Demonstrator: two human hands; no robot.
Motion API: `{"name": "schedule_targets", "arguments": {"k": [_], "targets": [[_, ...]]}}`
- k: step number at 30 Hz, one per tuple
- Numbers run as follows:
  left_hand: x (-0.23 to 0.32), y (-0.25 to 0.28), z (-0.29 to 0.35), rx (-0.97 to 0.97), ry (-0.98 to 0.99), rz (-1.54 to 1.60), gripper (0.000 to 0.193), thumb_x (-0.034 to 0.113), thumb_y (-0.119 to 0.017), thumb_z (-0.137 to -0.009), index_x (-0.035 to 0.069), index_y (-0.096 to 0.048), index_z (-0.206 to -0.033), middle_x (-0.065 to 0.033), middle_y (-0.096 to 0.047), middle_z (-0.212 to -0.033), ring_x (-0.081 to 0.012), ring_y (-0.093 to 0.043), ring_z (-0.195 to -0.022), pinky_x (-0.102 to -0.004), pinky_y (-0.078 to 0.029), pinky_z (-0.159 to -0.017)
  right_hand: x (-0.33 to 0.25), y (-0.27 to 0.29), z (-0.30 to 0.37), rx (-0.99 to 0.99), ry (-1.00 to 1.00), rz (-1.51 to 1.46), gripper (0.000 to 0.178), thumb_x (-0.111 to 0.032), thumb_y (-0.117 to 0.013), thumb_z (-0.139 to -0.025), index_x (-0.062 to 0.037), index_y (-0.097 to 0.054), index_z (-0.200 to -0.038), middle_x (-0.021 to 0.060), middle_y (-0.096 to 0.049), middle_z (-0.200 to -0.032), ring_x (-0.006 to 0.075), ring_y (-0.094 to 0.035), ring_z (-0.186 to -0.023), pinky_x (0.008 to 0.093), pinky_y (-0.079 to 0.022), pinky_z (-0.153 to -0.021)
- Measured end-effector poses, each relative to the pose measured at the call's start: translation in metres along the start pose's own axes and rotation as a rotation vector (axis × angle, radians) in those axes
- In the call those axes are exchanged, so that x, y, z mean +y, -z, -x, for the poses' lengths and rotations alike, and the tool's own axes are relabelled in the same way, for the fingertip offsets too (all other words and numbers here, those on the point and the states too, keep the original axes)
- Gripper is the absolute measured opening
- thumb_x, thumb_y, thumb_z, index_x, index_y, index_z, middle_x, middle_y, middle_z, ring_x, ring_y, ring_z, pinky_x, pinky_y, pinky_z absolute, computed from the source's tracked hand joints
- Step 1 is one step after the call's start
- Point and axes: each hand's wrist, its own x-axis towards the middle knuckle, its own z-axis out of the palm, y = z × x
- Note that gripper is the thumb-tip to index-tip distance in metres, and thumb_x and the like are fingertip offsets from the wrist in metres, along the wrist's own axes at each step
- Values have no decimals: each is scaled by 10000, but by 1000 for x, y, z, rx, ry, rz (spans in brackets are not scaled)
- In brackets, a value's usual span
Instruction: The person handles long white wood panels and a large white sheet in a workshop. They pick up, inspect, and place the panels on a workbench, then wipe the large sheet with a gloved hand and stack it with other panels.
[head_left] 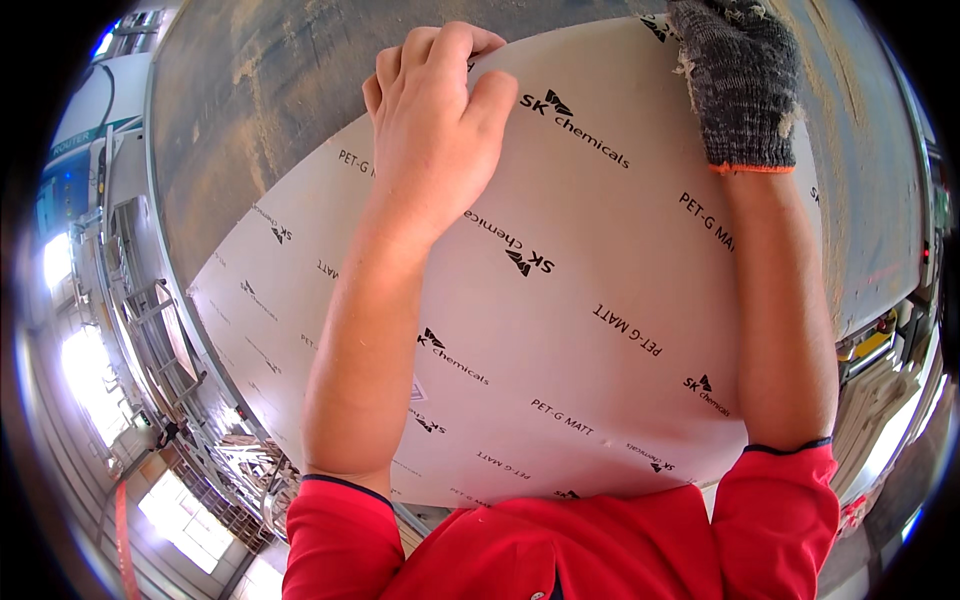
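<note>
A large sheet panel (600, 400) with a white printed protective film stretches from my body to beyond my wrists. My left hand (440, 105), bare, is closed at the panel's far edge. Its fingers bend over that edge, and the thumb side lies near the film. Farther right, my right hand (745, 90) wears a dark grey knitted glove with an orange cuff and frayed threads. It grips the panel near the far right corner, though its fingertips are hidden at the picture's upper rim. Both forearms reach across the film, and the panel's near edge is at my red shirt.
Under the panel is a wide, dark machine bed (290, 80) streaked with tan dust. A metal rail (150, 180) runs along its left side, with a blue-and-white machine (85, 130) beyond. Stacked boards (870, 410) stand at the right. Scrap pieces (250, 460) lie at the lower left.
</note>
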Motion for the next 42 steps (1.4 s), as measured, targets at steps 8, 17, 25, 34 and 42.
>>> {"name": "schedule_targets", "arguments": {"k": [8,17,25,34,42], "targets": [[1,-1,1,6,-12,-15,256,203,-558,-909,75,-634,-1116,-50,-594,-1132,-262,-475,-1129,-399,-300,-1076,-8,1,-2,-4,-240,-180,114,-19,-558,-830,-29,-665,-794,73,-589,-613,144,-559,-516,304,-462,-491],[-2,-3,0,40,-69,-60,242,184,-562,-900,72,-632,-1103,-60,-595,-1116,-278,-485,-1111,-414,-322,-1064,-11,0,1,20,-128,-47,125,-35,-556,-826,-34,-679,-810,78,-608,-619,166,-576,-511,313,-471,-477],[-4,-4,0,70,-107,-86,227,153,-554,-891,75,-631,-1090,-54,-604,-1111,-280,-491,-1088,-415,-337,-1040,-12,-5,0,63,-210,-85,115,-41,-565,-830,-37,-675,-797,82,-619,-635,164,-592,-544,310,-475,-493],[0,-2,3,40,-41,-5,221,203,-561,-914,105,-618,-1104,-39,-597,-1130,-268,-478,-1095,-404,-317,-1047,-4,-3,-1,36,-203,-130,112,-12,-574,-839,-38,-664,-778,76,-615,-642,152,-579,-576,309,-471,-534],[-3,-1,1,9,-84,-59,236,179,-551,-909,92,-590,-1125,-46,-577,-1157,-273,-463,-1118,-417,-314,-1046,-4,-1,-2,18,-224,-241,132,12,-559,-848,-35,-672,-797,69,-616,-649,135,-575,-580,289,-475,-540]]}}
